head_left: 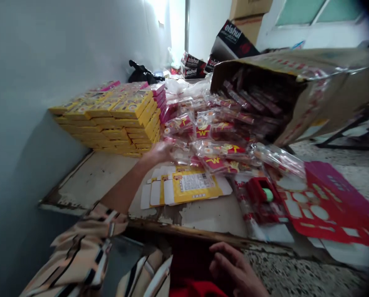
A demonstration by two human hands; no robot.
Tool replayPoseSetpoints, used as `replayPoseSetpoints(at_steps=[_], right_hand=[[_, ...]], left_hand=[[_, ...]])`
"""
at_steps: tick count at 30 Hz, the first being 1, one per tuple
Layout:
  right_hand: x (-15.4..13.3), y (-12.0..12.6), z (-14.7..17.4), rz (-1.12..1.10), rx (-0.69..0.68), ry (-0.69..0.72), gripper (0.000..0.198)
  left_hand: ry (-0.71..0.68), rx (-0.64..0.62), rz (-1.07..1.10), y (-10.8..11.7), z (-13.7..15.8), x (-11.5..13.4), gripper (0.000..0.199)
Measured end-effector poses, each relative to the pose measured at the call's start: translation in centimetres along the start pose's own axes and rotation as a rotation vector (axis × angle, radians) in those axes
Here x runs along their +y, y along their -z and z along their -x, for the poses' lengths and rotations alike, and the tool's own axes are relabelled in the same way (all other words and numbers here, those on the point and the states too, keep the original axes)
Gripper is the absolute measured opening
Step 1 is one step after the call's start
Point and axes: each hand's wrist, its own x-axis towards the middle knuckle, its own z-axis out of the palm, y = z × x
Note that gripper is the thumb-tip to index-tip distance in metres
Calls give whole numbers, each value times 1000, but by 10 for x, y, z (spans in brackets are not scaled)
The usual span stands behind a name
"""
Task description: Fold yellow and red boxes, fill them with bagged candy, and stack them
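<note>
Left hand (163,152) is at the near-left edge of the packet pile, wrist bent in from a loose striped fabric sleeve (82,247); fingers blurred and partly over clear film, so can't tell if it's gripping a packet. Right hand (233,268) is low at the near side, just off the table edge, open, fingers loosely bent. Plastic packets (215,150) sit mid-table in a loose heap: glossy crinkled clear film, flat red and yellow printed inserts, strong glare. Heap runs back right to the mouth of a brown corrugated carton (323,86) on its side, more packets inside. Left of the heap: yellow boxes (119,119), thin, rectangular, stacked in brick-like layers, crisp edges. Near centre: yellow flat cartons (196,185), fanned, white flaps out. Right of those: red tape dispenser (258,189), hard plastic, pale green round core; then a red-purple card sheet (326,202), smooth, printed with rounded white shapes. Table (203,216) has a pale, chipped, stained top with a rough worn edge. Far left: wrinkled black plastic bag (142,73).
</note>
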Motion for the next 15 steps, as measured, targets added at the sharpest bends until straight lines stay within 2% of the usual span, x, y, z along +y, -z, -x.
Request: replayPoseSetpoints(at_steps=[3, 6, 10, 15], right_hand=[[2, -10, 6, -93, 4, 49, 55], [-7, -25, -1, -242, 137, 118, 57], [-38, -44, -35, -488, 325, 282, 70], [-66, -62, -73, -735, 345, 302, 53]], left_hand=[[-18, -107, 61, -53, 47, -12, 93], [26, -121, 93, -81, 56, -14, 110], [77, -134, 125, -86, 40, -2, 102], [71, -169, 147, -87, 41, 19, 73]])
